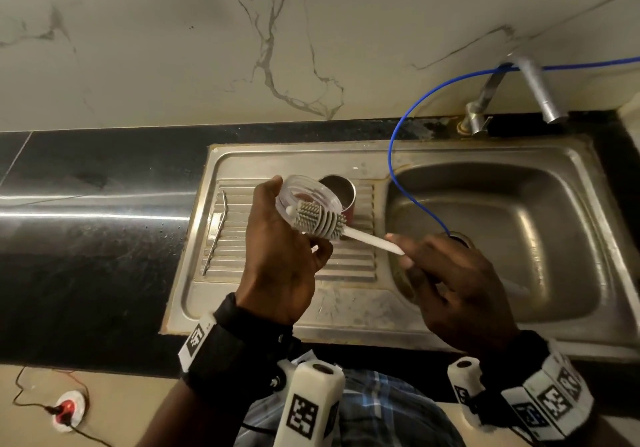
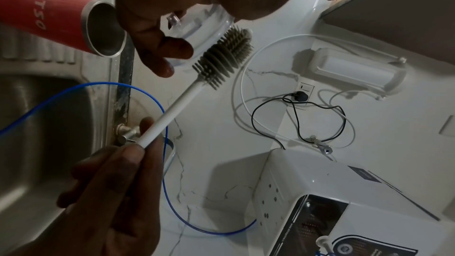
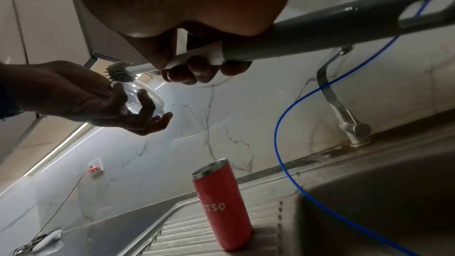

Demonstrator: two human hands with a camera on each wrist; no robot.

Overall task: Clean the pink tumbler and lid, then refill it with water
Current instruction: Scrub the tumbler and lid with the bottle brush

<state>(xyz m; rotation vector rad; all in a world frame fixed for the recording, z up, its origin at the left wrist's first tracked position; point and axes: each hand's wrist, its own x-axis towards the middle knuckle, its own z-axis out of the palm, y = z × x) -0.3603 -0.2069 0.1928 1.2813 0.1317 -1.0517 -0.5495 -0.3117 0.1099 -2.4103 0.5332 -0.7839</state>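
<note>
The pink tumbler (image 1: 348,200) (image 3: 221,201) stands upright and open-mouthed on the sink's ribbed drainboard (image 1: 346,266). My left hand (image 1: 280,225) holds the clear lid (image 1: 308,193) (image 2: 202,24) above the drainboard, thumb on its far rim and fingers under it. The grey silicone head of a bottle brush (image 1: 320,219) (image 2: 226,55) lies against the lid's inner face. Over the basin's left edge, my right hand (image 1: 450,280) grips the brush's white handle (image 1: 377,241), fingers curled round it in the right wrist view (image 3: 192,69).
A bent metal straw (image 1: 216,232) lies on the drainboard's left side. The steel basin (image 1: 519,211) is on the right, with a faucet (image 1: 535,86) behind it and a blue tube (image 1: 394,135) running into the drain. Black countertop (image 1: 86,238) stretches left.
</note>
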